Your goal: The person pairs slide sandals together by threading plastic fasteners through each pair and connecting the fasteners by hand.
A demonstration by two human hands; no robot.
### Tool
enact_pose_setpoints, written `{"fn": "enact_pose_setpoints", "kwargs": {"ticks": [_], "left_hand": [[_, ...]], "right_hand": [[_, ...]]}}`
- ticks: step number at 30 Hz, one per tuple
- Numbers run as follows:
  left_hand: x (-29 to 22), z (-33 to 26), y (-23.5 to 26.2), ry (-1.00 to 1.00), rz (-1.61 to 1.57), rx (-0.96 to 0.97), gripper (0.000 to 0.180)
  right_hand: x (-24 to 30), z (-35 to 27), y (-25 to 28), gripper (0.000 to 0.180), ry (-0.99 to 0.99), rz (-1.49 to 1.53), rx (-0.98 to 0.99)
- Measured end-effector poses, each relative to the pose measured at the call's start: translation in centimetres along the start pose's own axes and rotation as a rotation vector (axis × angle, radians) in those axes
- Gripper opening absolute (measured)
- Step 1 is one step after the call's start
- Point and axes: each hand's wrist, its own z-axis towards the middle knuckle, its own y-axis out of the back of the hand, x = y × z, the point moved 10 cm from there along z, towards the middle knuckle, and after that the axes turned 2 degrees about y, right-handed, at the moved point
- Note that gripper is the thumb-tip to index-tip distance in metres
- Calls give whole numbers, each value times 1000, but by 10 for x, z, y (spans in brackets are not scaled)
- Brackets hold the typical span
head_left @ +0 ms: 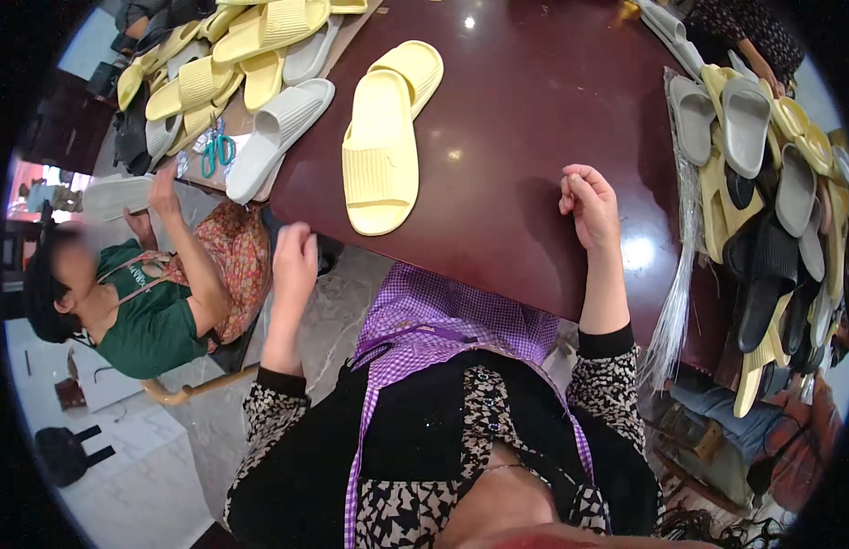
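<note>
Head view, one frame. A dark red-brown table fills the upper middle of the frame, its near edge running from left of centre down to the lower right.

Right hand: raised over the table right of centre, fingers curled loosely into a narrow, near-closed fist. Nothing visible inside it; whether a thin strand is pinched there cannot be told.

Left hand: at the table's near left edge, left of centre, fingers bent down over the rim. It hides its own palm, so what it grips, if anything, cannot be told.

Nearest items: a pair of pale yellow slides lying flat on the table, upper centre, one partly overlapping the other, toes toward the bottom of the frame. They sit between the two hands but touch neither.

A white slide lies at the table's left edge, beside teal-handled scissors. A heap of yellow and white slides occupies the upper left.

At the right edge, a stack of grey, yellow and black slides with a bundle of clear plastic strands hanging beside it.

Wearer's purple checked apron shows at bottom centre.

A second person in a green top sits at the left, one hand lifted
</note>
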Motion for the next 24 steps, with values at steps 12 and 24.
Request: {"fn": "enact_pose_setpoints", "kwargs": {"ticks": [12, 24], "left_hand": [[-94, 55, -34, -138, -218, 7, 66], [-86, 30, -77, 632, -2017, 594, 47]], "right_hand": [[4, 4, 21, 10, 38, 51, -62], [2, 6, 17, 12, 23, -1, -43]]}}
